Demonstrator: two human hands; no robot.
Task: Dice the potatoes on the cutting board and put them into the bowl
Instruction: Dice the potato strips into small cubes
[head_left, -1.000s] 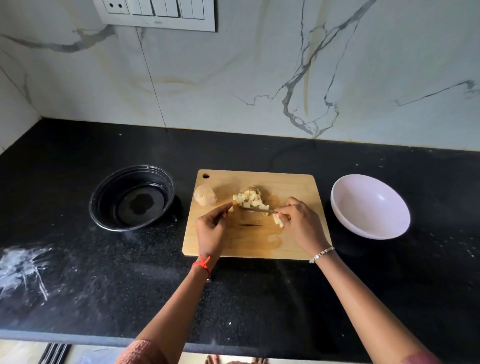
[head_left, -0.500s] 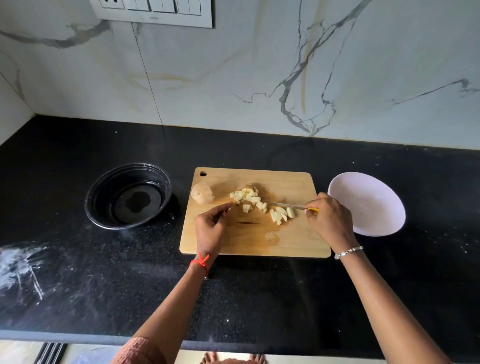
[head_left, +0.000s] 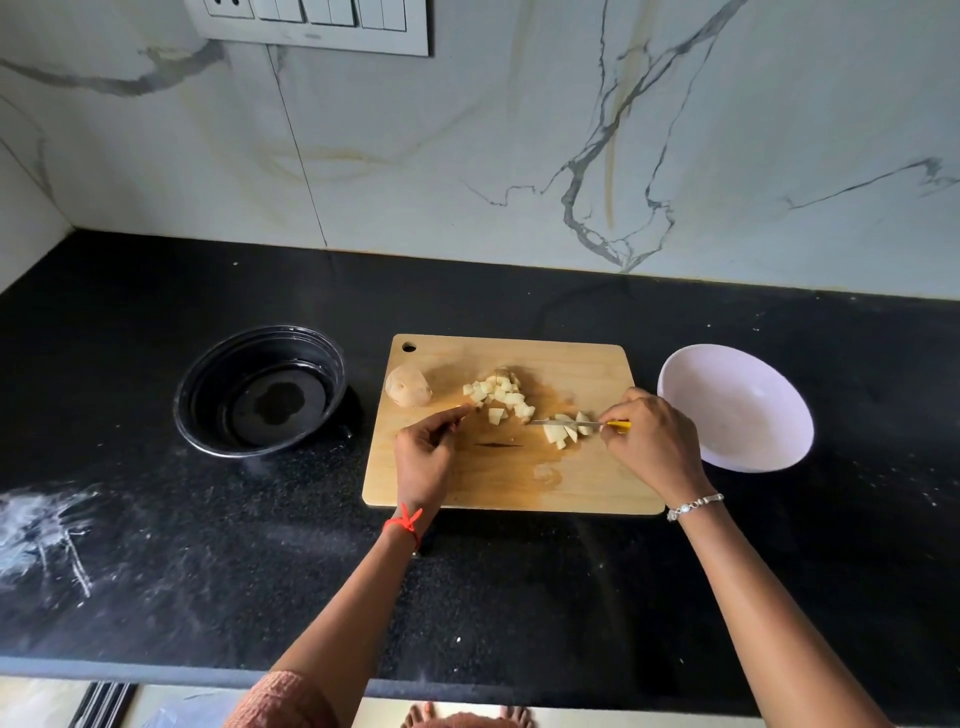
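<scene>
A wooden cutting board (head_left: 587, 483) lies on the black counter. A heap of diced potato (head_left: 500, 392) sits at its middle, and a smaller group of pieces (head_left: 563, 432) lies to the right. A whole potato (head_left: 407, 385) rests at the board's left edge. My right hand (head_left: 649, 447) grips a small knife with a yellow handle (head_left: 618, 425); its blade lies across the smaller group, pointing left. My left hand (head_left: 427, 453) rests on the board with loosely curled fingers, forefinger pointing at the heap, holding nothing. An empty white bowl (head_left: 735, 408) stands right of the board.
A black round bowl (head_left: 260, 389) with a little liquid sits left of the board. White powder smears (head_left: 47, 530) mark the counter at the far left. The marble wall with a switch panel (head_left: 311, 23) rises behind. The counter's front edge runs along the bottom.
My right hand moved right with the knife, dragging a small group of potato pieces away from the heap toward the board's right side. My left hand stayed in place.
</scene>
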